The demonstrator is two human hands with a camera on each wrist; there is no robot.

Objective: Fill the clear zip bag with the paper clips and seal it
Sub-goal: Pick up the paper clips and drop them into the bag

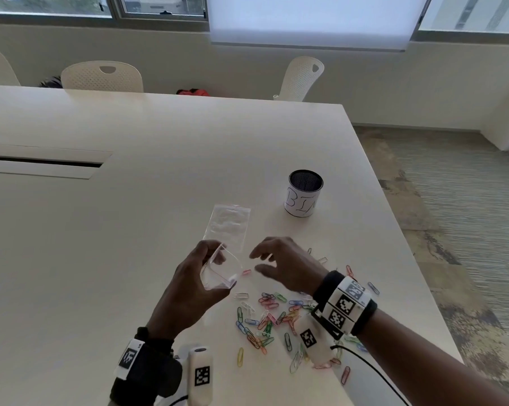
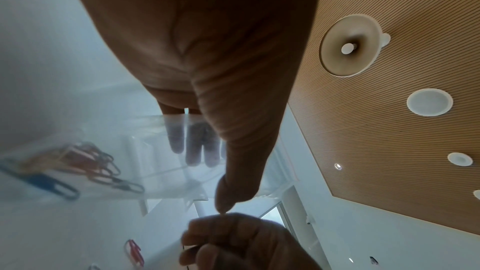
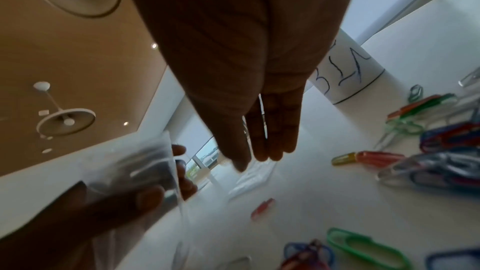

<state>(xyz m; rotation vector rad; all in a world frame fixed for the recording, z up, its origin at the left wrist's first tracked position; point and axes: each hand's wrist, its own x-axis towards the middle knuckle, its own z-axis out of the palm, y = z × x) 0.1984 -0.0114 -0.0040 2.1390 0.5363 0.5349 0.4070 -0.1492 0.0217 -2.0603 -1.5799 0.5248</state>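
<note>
My left hand [image 1: 202,278] grips a small clear zip bag [image 1: 222,269] just above the table, thumb on one side and fingers on the other, its mouth spread open towards the right. In the left wrist view several coloured clips [image 2: 78,167] show through the bag's film [image 2: 155,161]; whether they are inside, I cannot tell. My right hand [image 1: 272,260] hovers just right of the bag's mouth with relaxed fingers [image 3: 262,140] and holds nothing. A heap of coloured paper clips [image 1: 270,317] lies on the white table [image 1: 130,230] under my right wrist. One pink clip [image 1: 246,271] lies beside the bag.
A second clear bag [image 1: 228,227] lies flat on the table behind my hands. A mesh cup labelled BIN [image 1: 304,193] stands at the back right. The table's right edge [image 1: 393,230] runs close to the clips. White chairs [image 1: 102,76] stand at the far side.
</note>
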